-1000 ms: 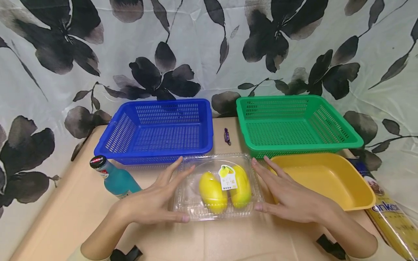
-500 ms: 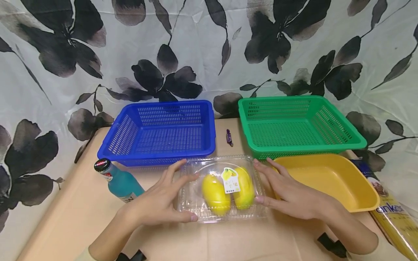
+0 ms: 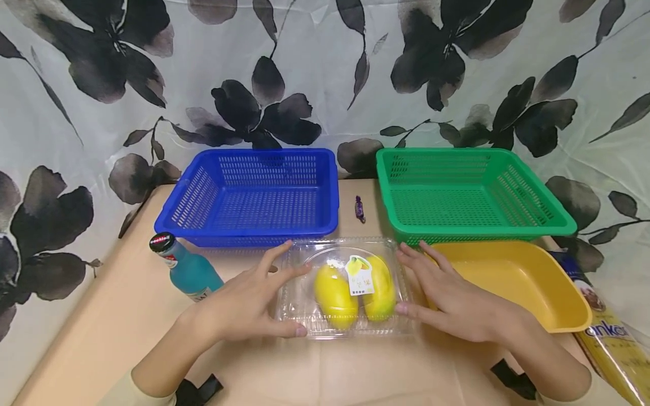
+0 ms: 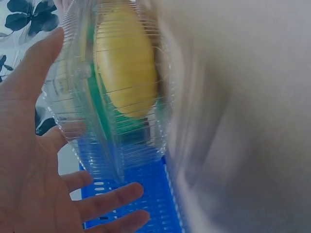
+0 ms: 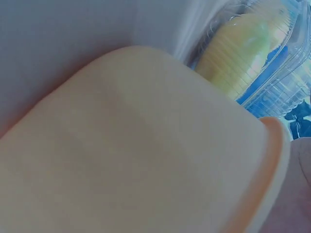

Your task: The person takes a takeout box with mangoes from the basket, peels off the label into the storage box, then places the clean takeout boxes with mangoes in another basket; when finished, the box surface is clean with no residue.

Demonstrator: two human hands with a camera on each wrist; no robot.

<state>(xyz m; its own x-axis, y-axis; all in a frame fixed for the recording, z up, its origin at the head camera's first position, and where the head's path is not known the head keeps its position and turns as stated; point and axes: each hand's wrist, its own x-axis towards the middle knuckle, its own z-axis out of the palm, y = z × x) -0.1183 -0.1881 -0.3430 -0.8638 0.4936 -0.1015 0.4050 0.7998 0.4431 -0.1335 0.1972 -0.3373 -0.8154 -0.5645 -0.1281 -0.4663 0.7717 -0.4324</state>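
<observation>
A clear plastic clamshell box [image 3: 299,301] lies in front of me with two yellow mangoes [image 3: 335,299] inside and a white label [image 3: 360,276] on the lid. My left hand [image 3: 238,307] is at the box's left side, thumb at the near corner and fingers spread toward the far one. In the left wrist view that hand [image 4: 29,160] has its fingers extended along the clear plastic wall. Opposite it, my right hand [image 3: 457,307] has straight fingers at the box's right edge. The right wrist view shows mostly the yellow basin [image 5: 126,145], which hides much of that hand.
Behind the box stand a blue basket [image 3: 249,231] and a green basket [image 3: 482,230], with a purple-wrapped candy [image 3: 359,209] between them. A blue bottle [image 3: 195,275] stands at left. On the right are the yellow basin [image 3: 513,276] and a yellow packet [image 3: 611,338].
The head view has drifted slightly, shifting the whole scene a little to the right. Both hands stay beside the box; the right thumb sits slightly farther up its side.
</observation>
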